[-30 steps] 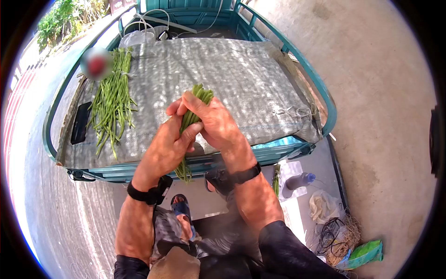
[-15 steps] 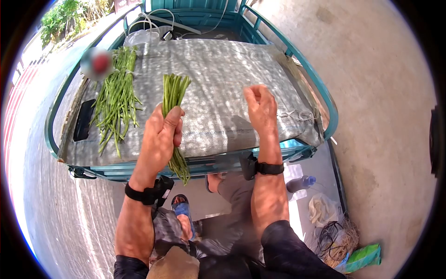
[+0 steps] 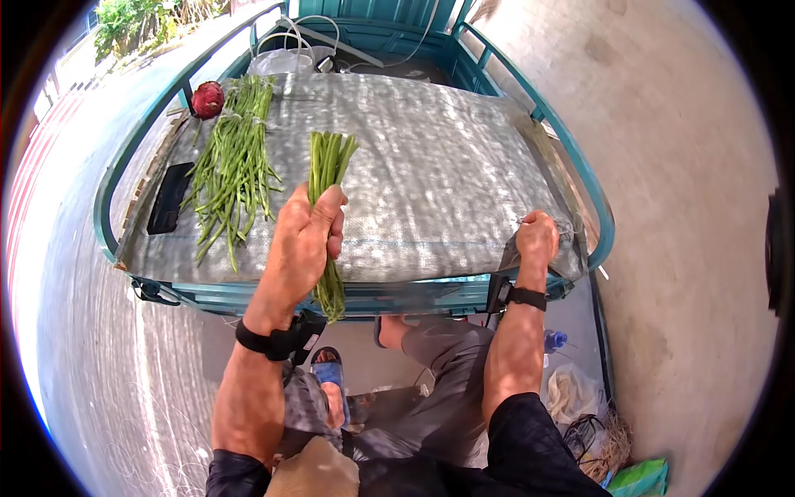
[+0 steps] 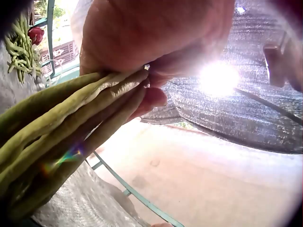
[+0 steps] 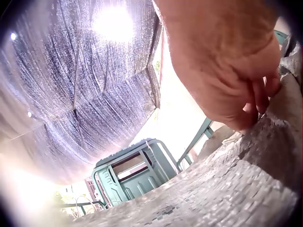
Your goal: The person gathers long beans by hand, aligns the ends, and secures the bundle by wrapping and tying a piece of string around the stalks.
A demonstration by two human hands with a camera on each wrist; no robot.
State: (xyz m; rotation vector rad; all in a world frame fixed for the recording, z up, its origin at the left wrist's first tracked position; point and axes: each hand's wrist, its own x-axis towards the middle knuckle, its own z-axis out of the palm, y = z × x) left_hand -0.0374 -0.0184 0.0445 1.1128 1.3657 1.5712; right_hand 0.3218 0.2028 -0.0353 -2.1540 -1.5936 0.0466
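My left hand (image 3: 308,236) grips a bundle of long green beans (image 3: 330,157) upright over the front edge of the cloth. The fingers and thumb wrap its middle, with cut ends above and thin tails hanging below. Close up in the left wrist view, the bean stalks (image 4: 71,109) run out from the hand. At the cloth's right front corner, my right hand (image 3: 538,238) curls its fingers down onto thin white string (image 3: 565,225). In the right wrist view, the bent fingertips of the right hand (image 5: 232,71) meet the woven cloth (image 5: 208,189); the string is hidden there.
More long beans (image 3: 240,166) lie tied on the cloth's left side, beside a red round object (image 3: 208,99) and a black phone-like slab (image 3: 171,199). Teal cart rails (image 3: 580,166) border both sides. White-handled bags (image 3: 281,60) stand behind. A bottle (image 3: 555,340) is below right.
The right hand has left the bean bundle and moved right and down to the string at the cloth's corner. The left hand keeps holding the bundle. The head view has shifted slightly.
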